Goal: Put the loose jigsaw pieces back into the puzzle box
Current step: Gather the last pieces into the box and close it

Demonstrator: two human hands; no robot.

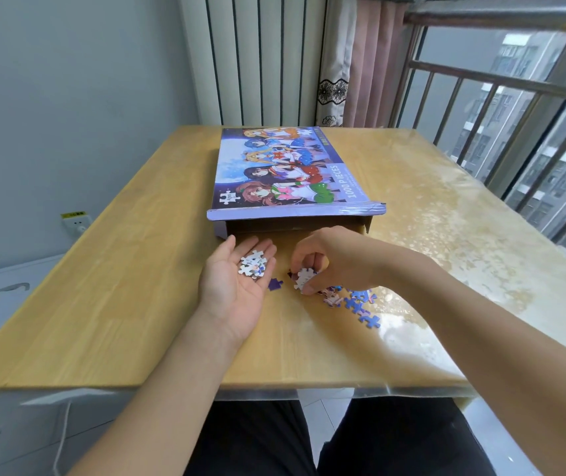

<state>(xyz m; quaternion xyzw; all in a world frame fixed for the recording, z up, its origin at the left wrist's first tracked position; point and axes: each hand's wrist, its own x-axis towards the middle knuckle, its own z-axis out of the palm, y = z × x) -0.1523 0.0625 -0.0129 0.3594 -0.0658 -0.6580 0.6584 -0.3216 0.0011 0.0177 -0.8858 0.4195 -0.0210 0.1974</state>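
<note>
Wooden table point(109, 297), glossy cover; puzzle box point(285, 173) at 12 o'clock. Left hand point(236, 286) spread, cupping pieces point(253, 264); right hand point(329, 259) pinching a piece point(303, 278). Railed window point(515, 132) at 2 o'clock.

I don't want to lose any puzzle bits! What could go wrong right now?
Pieces piled on the flat left hand could slide off if it tilts. The right hand pinches several pieces at once, so one might drop. The purple piece beside the palm could get overlooked.
</note>
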